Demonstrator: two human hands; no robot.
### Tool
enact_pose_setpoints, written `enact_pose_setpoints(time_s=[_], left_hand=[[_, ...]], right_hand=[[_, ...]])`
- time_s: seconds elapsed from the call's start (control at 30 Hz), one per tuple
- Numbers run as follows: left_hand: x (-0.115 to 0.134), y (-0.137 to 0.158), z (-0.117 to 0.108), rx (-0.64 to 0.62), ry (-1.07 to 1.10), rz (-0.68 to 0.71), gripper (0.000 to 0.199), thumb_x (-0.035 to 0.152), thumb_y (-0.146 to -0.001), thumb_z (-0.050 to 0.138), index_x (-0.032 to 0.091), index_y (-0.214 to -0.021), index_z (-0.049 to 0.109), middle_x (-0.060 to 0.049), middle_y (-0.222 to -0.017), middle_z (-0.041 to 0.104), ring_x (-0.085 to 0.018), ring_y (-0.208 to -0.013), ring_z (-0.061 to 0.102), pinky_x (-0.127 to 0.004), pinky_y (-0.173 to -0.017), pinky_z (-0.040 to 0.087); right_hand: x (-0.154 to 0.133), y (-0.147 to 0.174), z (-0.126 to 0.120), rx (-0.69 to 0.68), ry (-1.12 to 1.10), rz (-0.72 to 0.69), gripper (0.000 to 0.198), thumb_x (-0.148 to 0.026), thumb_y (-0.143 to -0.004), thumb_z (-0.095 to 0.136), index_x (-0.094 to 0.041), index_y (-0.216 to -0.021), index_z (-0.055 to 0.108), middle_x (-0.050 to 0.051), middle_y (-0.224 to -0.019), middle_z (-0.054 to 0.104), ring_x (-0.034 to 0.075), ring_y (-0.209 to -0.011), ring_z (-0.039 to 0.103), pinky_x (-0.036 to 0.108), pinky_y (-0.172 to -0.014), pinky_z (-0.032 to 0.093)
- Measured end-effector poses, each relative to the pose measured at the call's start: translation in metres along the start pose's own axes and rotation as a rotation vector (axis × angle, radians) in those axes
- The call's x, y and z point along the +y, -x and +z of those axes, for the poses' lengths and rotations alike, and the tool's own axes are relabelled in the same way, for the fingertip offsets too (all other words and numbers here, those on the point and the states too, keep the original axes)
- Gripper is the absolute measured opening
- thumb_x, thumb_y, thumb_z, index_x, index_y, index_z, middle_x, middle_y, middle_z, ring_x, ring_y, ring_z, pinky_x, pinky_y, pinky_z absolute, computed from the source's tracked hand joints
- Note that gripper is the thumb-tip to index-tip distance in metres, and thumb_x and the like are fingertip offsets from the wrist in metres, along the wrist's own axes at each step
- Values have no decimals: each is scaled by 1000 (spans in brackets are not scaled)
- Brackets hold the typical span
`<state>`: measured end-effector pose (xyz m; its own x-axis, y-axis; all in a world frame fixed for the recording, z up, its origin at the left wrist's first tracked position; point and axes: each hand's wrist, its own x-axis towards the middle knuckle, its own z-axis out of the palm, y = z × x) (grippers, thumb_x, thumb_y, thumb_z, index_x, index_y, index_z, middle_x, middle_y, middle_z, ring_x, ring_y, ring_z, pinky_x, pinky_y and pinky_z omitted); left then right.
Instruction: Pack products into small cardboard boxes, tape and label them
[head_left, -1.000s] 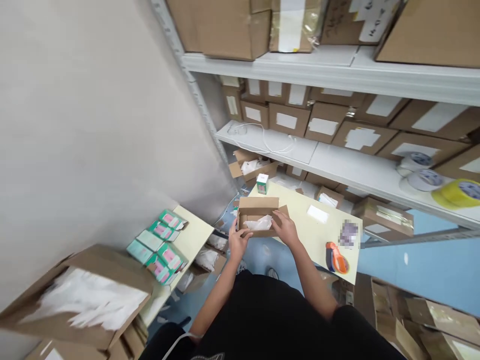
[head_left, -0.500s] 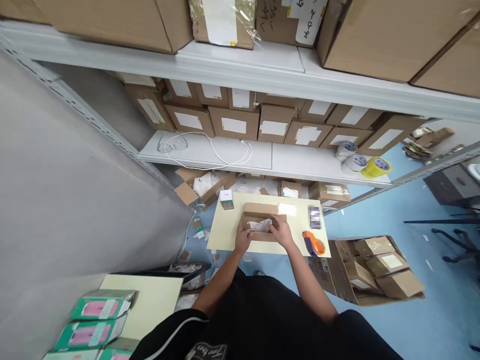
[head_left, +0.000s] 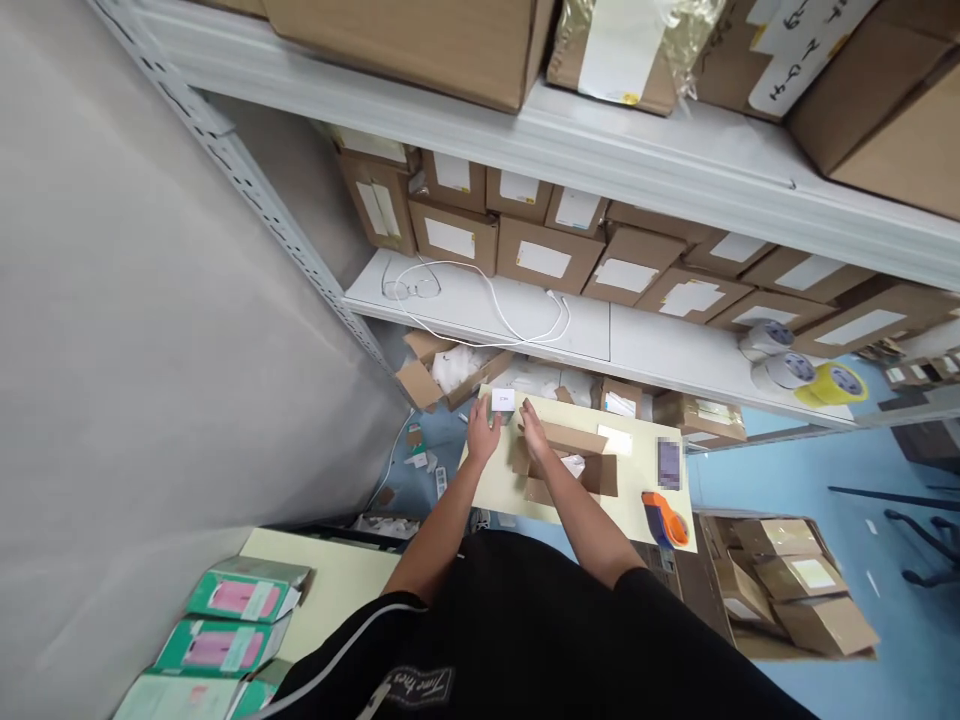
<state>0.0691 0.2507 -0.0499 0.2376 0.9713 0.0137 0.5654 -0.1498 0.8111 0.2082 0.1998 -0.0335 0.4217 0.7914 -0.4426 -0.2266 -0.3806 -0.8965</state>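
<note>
A small white-topped box with green sides (head_left: 503,400) stands at the left end of the pale yellow table (head_left: 637,520). At its left side is my left hand (head_left: 482,434), fingers stretched out and at or very near the box; contact cannot be made out for sure. On the other side, my right hand (head_left: 533,432) is open with straight fingers and a gap to the small box. Under my right forearm lies an open cardboard box (head_left: 607,476), flaps up, with crumpled white paper (head_left: 574,465) inside.
An orange and blue tape dispenser (head_left: 664,520), a phone-like dark item (head_left: 669,464) and a white sheet (head_left: 614,440) lie on the table's right. Tape rolls (head_left: 831,384), glasses (head_left: 411,289) and a white cable (head_left: 499,310) rest on the shelf. Green boxes (head_left: 217,645) sit lower left.
Both hands have left the open cardboard box and moved left to either side of the small white and green box. The camera view has turned left.
</note>
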Motion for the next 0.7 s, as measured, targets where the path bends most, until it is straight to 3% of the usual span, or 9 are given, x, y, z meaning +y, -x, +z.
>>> enact_pose_setpoints(time_s=[0.07, 0.17, 0.33, 0.43, 0.53, 0.6, 0.7], left_hand=[[-4, -26, -12, -54, -13, -94, 72, 46, -101, 54, 16, -163, 35, -18, -168, 37, -32, -159, 29, -46, -127, 33], [-10, -48, -22, -184, -94, -193, 77, 49, -96, 63, 19, -163, 39, -19, -170, 34, -37, -157, 32, -49, -126, 31], [-8, -50, -32, -191, -205, -162, 68, 39, -93, 67, 21, -157, 51, -20, -164, 41, -39, -150, 42, -51, -123, 34], [-1, -43, -45, -109, -180, -111, 63, 40, -95, 63, 23, -155, 55, -18, -164, 42, -38, -152, 39, -51, -124, 33], [10, -31, -61, -51, -66, -47, 66, 45, -96, 62, 24, -157, 51, -14, -168, 39, -36, -156, 35, -49, -127, 30], [19, -21, -67, -65, 62, -42, 73, 49, -97, 61, 25, -163, 40, -11, -169, 39, -33, -156, 36, -46, -127, 32], [36, 0, -59, -188, 227, -62, 76, 53, -102, 51, 24, -168, 27, -8, -170, 39, -27, -156, 37, -40, -127, 33]], right_hand=[[2, -4, 18, -39, -36, 54, 71, -61, -94, 56, -31, -158, 47, 4, -165, 47, 25, -154, 42, 52, -123, 38], [8, 2, 31, -148, -36, 67, 64, -59, -95, 55, -33, -153, 53, 5, -152, 62, 24, -151, 47, 55, -123, 37], [8, 21, 19, -188, -27, 42, 59, -60, -93, 61, -33, -145, 61, 6, -147, 66, 26, -146, 53, 53, -120, 40], [1, 30, 1, -130, -11, 7, 63, -63, -90, 65, -32, -145, 62, 8, -149, 64, 29, -141, 58, 53, -120, 42], [-5, 39, -19, 0, 0, -44, 73, -64, -86, 69, -31, -150, 58, 8, -156, 57, 30, -148, 50, 52, -124, 37], [-8, 46, -33, 112, -9, -68, 80, -64, -84, 71, -29, -153, 55, 8, -160, 52, 30, -153, 43, 50, -126, 34], [-8, 59, -58, 242, -32, -123, 78, -65, -86, 69, -26, -153, 56, 7, -158, 56, 29, -151, 46, 47, -128, 34]])
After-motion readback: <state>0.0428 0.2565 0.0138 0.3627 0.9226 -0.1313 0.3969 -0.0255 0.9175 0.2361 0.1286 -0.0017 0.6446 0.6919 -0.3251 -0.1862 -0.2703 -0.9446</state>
